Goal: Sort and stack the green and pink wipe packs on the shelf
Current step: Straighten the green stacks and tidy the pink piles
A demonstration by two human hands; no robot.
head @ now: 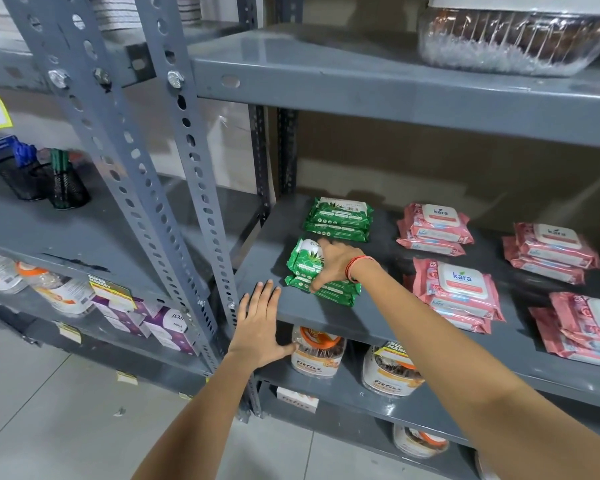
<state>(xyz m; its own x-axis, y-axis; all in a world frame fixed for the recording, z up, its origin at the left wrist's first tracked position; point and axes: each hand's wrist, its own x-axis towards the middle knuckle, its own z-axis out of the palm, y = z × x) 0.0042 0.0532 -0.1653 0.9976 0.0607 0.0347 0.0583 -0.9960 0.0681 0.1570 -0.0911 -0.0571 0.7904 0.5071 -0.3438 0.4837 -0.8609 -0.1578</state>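
On the grey shelf (326, 317), near its front left corner, lies the front stack of green wipe packs (312, 271), and the right hand (336, 263) rests over it. The fingers (321, 282) curl down across the top pack's right part, with one tip pressed at the stack's front edge and the index stretched back along the top toward the white label; they grip the stack loosely from above rather than enclose it. Just behind this stack, deeper on the shelf, sits a second green stack (340, 218), apart from the hand. To the right of the front green stack, well clear of it, lie four pink wipe stacks (459, 296) in two rows.

The left hand (260, 327) is spread flat and released, holding nothing; its fingertips reach the shelf's front lip just left of the front green stack without touching it, and its thumb lies against an orange-lidded jar (317, 351) on the level below.
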